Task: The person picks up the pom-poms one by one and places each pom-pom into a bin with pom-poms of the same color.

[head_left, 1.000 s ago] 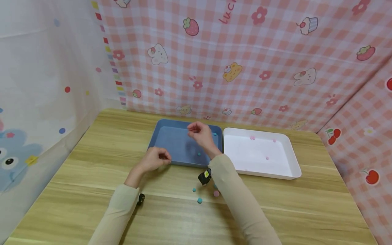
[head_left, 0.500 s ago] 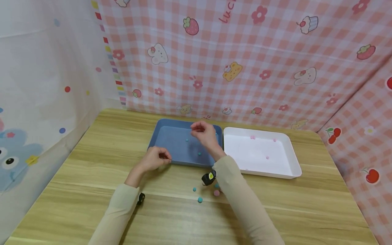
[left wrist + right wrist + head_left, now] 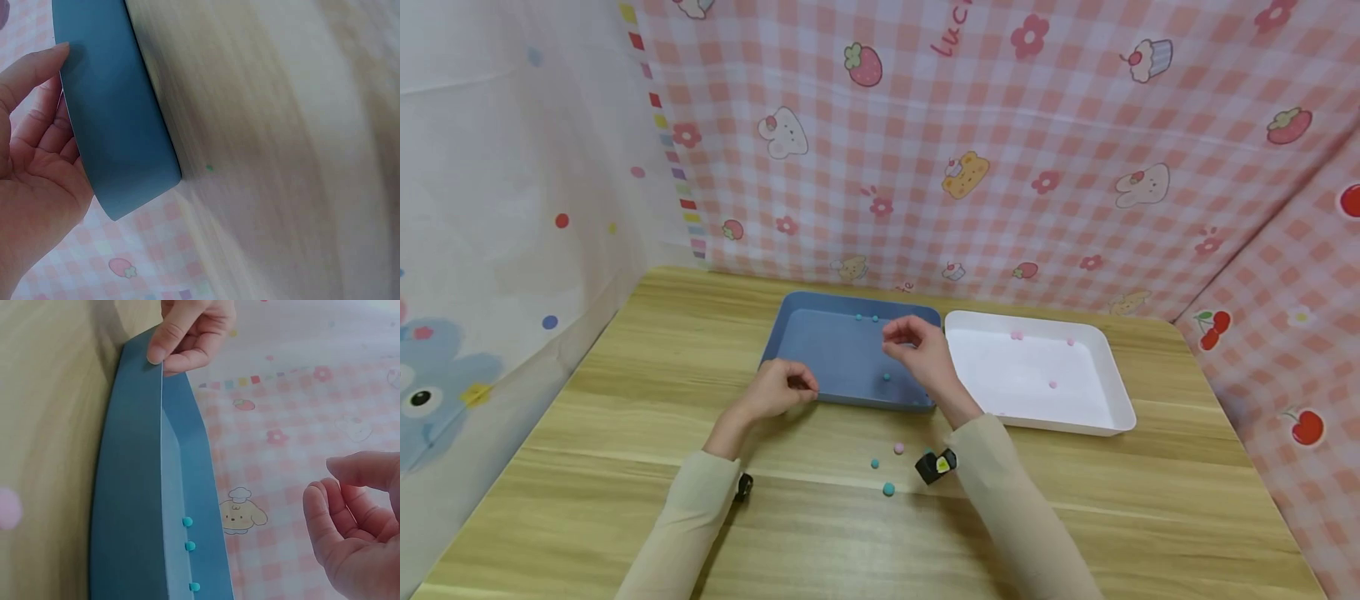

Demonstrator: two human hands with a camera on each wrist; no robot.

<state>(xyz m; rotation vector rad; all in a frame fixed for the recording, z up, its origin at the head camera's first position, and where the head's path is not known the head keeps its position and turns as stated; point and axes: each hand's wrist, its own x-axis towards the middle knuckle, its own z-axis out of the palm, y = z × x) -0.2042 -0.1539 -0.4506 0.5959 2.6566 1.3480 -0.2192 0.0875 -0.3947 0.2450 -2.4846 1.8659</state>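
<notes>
My left hand pinches the near rim of the blue tray close to its left corner. In the left wrist view the thumb lies on the tray's outer wall, the fingers behind the rim. Above the tray's right half is my right hand, fingers loosely curled. The right wrist view shows a gap between its thumb and index fingertip, with nothing held. Inside the blue tray, two small teal balls lie along the far side, and another teal ball lies nearer the front.
A white tray stands right of the blue one, with several pink balls inside. On the wooden table in front lie a pink ball, a small teal ball and a larger teal ball. A checked cloth hangs behind.
My right hand has drawn right and toward me, fingertips parted. A teal ball appeared mid-tray half a second ago; now two show along the far side. My left hand stays on the rim.
</notes>
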